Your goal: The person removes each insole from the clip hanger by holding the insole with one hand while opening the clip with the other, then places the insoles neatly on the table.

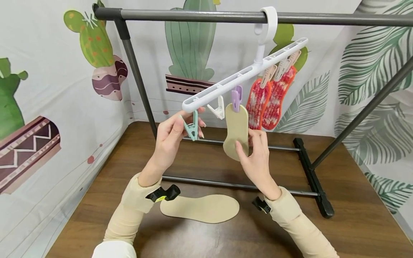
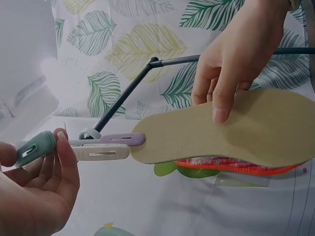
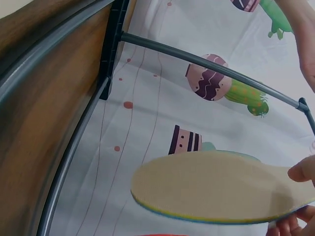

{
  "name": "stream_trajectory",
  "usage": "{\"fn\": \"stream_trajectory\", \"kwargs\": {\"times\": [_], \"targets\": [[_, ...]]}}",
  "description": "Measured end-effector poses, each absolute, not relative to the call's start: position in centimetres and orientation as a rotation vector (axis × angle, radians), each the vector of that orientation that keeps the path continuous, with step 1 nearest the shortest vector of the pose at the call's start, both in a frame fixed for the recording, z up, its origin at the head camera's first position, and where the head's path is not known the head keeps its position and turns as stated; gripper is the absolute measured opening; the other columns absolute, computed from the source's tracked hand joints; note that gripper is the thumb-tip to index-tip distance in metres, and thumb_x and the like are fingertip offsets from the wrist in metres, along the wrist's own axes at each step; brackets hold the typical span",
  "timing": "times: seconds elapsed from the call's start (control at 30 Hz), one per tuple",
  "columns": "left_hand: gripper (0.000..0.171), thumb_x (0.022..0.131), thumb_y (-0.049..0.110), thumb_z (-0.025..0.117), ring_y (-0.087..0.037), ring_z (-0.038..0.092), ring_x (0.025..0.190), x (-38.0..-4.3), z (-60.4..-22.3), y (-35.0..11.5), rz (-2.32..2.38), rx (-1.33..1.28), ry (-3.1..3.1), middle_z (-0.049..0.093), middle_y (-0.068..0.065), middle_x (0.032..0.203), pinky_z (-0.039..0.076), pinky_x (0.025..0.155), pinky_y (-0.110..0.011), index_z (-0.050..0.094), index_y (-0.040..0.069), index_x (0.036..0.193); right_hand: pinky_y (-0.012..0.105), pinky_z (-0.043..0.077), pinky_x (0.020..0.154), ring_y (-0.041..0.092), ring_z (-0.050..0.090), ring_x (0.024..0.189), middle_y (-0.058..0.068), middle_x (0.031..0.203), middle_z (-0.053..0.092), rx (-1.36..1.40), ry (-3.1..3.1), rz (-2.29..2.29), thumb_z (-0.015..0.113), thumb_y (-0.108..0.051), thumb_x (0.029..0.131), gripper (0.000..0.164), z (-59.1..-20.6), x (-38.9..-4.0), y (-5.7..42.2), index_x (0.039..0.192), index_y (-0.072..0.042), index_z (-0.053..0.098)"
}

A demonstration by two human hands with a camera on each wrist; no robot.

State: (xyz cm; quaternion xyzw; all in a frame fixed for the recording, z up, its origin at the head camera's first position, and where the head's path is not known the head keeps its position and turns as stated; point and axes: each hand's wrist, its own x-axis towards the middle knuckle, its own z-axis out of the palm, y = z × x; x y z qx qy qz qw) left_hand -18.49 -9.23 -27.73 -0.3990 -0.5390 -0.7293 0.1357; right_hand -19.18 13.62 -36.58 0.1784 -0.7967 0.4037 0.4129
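My left hand (image 1: 167,139) pinches a teal clothespin (image 1: 192,127) between thumb and fingers, at the near end of a white clip hanger (image 1: 222,82). My right hand (image 1: 258,154) grips the edge of a beige insole (image 1: 237,130), its thumb lying on the front face. A purple clothespin (image 1: 237,98) clasps the insole's narrow top end under the hanger bar. Between the two hangs a white clothespin (image 1: 219,108), tilted, with nothing in it. In the right wrist view the insole (image 3: 211,187) shows a coloured edge.
Behind the insole, two red knitted pieces (image 1: 258,102) hang from pale clothespins (image 1: 283,68). The hanger's hook sits over the top rail (image 1: 200,16) of a dark metal rack. A second insole (image 1: 200,209) lies on the wooden table (image 1: 200,240) in front of the lower rails.
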Motion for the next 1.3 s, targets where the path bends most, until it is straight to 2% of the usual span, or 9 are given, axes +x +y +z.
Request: {"fn": "stream_trajectory", "kwargs": {"times": [0.23, 0.47, 0.63, 0.7, 0.8, 0.9, 1.0, 1.17, 1.3], "targets": [[0.065, 0.101, 0.04, 0.045, -0.017, 0.063, 0.08, -18.8, -27.9, -9.2, -2.119, -1.124, -1.563, 0.067, 0.002, 0.113, 0.056, 0.069, -0.027, 0.047, -0.021, 0.124, 0.024, 0.056, 0.075, 0.024, 0.07, 0.082, 0.015, 0.097, 0.072, 0.46, -2.014, 1.067, 0.065, -0.001, 0.09, 0.025, -36.4, -19.4, 13.6, 0.114, 0.003, 0.06], [0.067, 0.101, 0.042, 0.048, -0.019, 0.062, 0.078, -18.9, -28.1, -9.3, -2.136, -1.118, -1.575, 0.069, -0.001, 0.098, 0.056, 0.068, -0.028, 0.049, -0.023, 0.12, 0.036, 0.059, 0.073, 0.028, 0.073, 0.08, 0.018, 0.096, 0.073, 0.491, -2.007, 1.062, 0.064, 0.0, 0.09, 0.025, -36.6, -19.3, 13.5, 0.114, 0.005, 0.059], [0.058, 0.102, 0.031, 0.044, -0.021, 0.063, 0.081, -19.2, -28.2, -9.3, -2.112, -1.172, -1.581, 0.069, -0.002, 0.098, 0.057, 0.072, -0.031, 0.047, -0.025, 0.12, 0.024, 0.058, 0.076, 0.03, 0.073, 0.08, 0.019, 0.095, 0.073, 0.483, -1.996, 1.074, 0.064, 0.0, 0.09, 0.025, -36.7, -19.3, 13.4, 0.114, 0.004, 0.06], [0.054, 0.101, 0.032, 0.043, -0.021, 0.065, 0.081, -19.3, -28.2, -9.3, -2.115, -1.173, -1.595, 0.069, -0.001, 0.097, 0.057, 0.074, -0.031, 0.054, -0.018, 0.119, 0.024, 0.058, 0.075, 0.028, 0.073, 0.08, 0.018, 0.096, 0.073, 0.483, -1.993, 1.071, 0.064, -0.001, 0.09, 0.025, -36.7, -19.3, 13.4, 0.114, 0.004, 0.06], [0.043, 0.101, 0.035, 0.04, -0.018, 0.066, 0.083, -19.4, -28.2, -9.4, -2.139, -1.136, -1.616, 0.07, 0.003, 0.097, 0.056, 0.076, -0.031, 0.065, 0.003, 0.116, 0.03, 0.059, 0.073, 0.026, 0.074, 0.081, 0.017, 0.097, 0.073, 0.489, -1.995, 1.058, 0.064, -0.002, 0.09, 0.026, -36.6, -19.3, 13.4, 0.115, 0.004, 0.059], [0.033, 0.101, 0.035, 0.038, -0.012, 0.065, 0.085, -19.7, -28.3, -9.4, -2.188, -1.036, -1.644, 0.07, 0.006, 0.095, 0.054, 0.076, -0.028, 0.066, 0.019, 0.109, 0.037, 0.059, 0.073, 0.026, 0.073, 0.082, 0.018, 0.098, 0.073, 0.492, -1.994, 1.062, 0.064, -0.001, 0.09, 0.026, -36.6, -19.3, 13.4, 0.115, 0.004, 0.059], [0.032, 0.099, 0.026, 0.04, -0.009, 0.063, 0.085, -20.1, -28.6, -9.5, -2.183, -0.929, -1.699, 0.067, 0.007, 0.092, 0.054, 0.076, -0.025, 0.066, 0.01, 0.106, 0.035, 0.059, 0.072, 0.026, 0.073, 0.081, 0.018, 0.097, 0.073, 0.491, -1.997, 1.064, 0.065, -0.001, 0.09, 0.026, -36.7, -19.3, 13.3, 0.114, 0.005, 0.059], [0.038, 0.095, 0.014, 0.045, -0.008, 0.064, 0.087, -21.2, -29.0, -9.3, -2.1, -0.928, -1.8, 0.068, 0.009, 0.095, 0.054, 0.079, -0.023, 0.056, -0.017, 0.114, 0.017, 0.057, 0.068, 0.025, 0.073, 0.08, 0.018, 0.099, 0.073, 0.496, -2.002, 1.065, 0.065, -0.002, 0.09, 0.026, -36.6, -19.3, 13.2, 0.115, 0.005, 0.059], [0.036, 0.098, 0.013, 0.054, -0.011, 0.068, 0.086, -22.2, -29.4, -9.0, -2.077, -0.997, -1.845, 0.07, 0.01, 0.096, 0.055, 0.076, -0.022, 0.055, -0.017, 0.117, 0.013, 0.055, 0.07, 0.025, 0.073, 0.081, 0.018, 0.099, 0.073, 0.506, -1.996, 1.06, 0.065, -0.002, 0.09, 0.026, -36.6, -19.2, 13.2, 0.115, 0.005, 0.059]]}}
